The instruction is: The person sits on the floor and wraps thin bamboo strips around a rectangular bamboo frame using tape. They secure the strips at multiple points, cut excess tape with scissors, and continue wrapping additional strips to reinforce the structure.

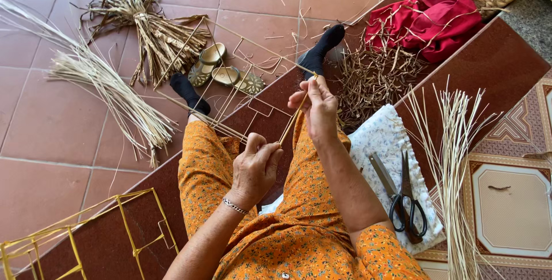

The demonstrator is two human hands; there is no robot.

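Observation:
My left hand (255, 165) is closed around the lower end of a thin pale reed strand (294, 115). My right hand (317, 106) pinches the same strand higher up, at its top end. The strand runs against a thin wire frame (241, 87) that rests across my lap and reaches out over my legs. I wear orange patterned trousers and black socks, and a bracelet circles my left wrist.
Black-handled scissors (402, 196) lie on a white cloth (385, 142) at my right. Pale reeds (451, 159) stand further right. A red cloth (428, 21), dry scraps (374, 76), sandals (221, 70), straw bundles (109, 84) and a yellow frame (75, 240) lie around.

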